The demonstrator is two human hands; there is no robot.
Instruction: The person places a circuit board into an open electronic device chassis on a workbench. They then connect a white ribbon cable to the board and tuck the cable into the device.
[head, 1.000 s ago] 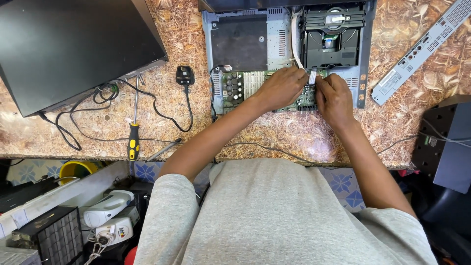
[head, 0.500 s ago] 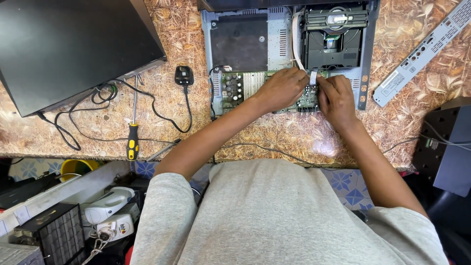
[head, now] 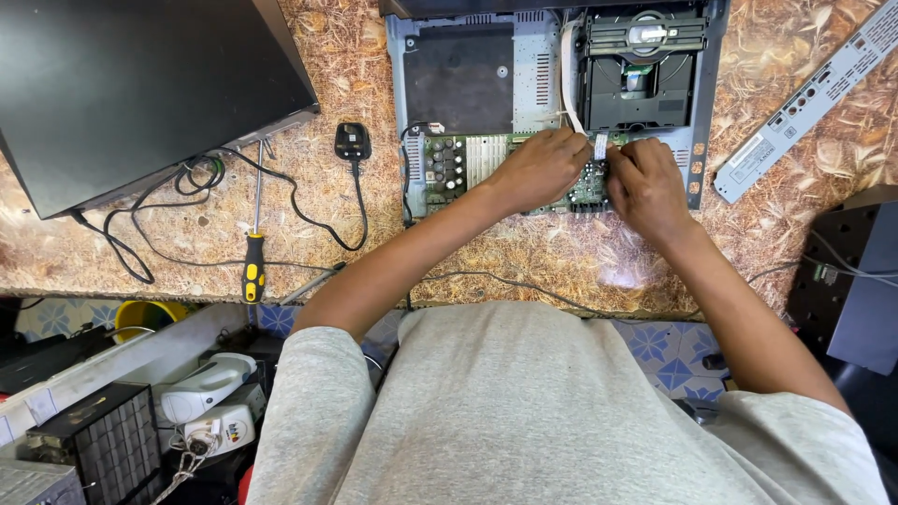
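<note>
Pinching the white ribbon cable over the circuit board, left hand and right hand remain unmoved, cable unseated.

Over the last second I see very little change around the green circuit board. My left hand has crept slightly along the board toward the white ribbon cable, its fingertips now lying right against it. My right hand has drawn in a touch closer on the cable's other side, fingers curled down onto the board's edge, so the gap between both hands over the board has narrowed.
</note>
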